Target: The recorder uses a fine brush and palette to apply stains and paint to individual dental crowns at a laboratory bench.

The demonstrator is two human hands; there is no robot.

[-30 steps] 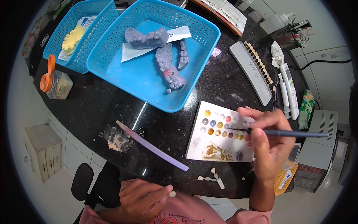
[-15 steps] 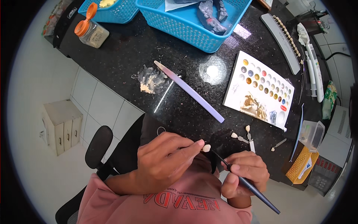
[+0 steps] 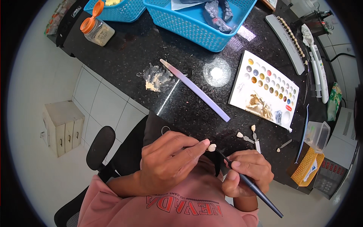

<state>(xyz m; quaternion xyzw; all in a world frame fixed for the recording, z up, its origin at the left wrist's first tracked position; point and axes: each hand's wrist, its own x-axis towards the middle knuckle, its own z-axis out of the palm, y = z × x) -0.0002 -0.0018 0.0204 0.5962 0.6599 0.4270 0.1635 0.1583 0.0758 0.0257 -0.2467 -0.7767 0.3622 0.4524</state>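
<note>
Between the thumb and fingertips of my left hand is a small cream-white dental crown. It may sit on a thin holder that my fingers hide. My right hand grips a dark-handled fine brush like a pen, its black tip pointing at the crown's right side. I cannot tell whether tip and crown touch. Just beyond my right hand lie tooth-shaped shade tabs on metal stems. Farther right is a white mixing palette with several coloured wells and brown and blue smears.
A lilac spatula lies beside a smeared pale patch on the black counter. At the back stand a blue basket and an orange-capped jar. A shade guide, syringes and yellow basket line the right.
The whole view has shifted slightly. The crown looks a little turned in my left fingers, and the brush tip appears closer to it. Both grips stay the same.
</note>
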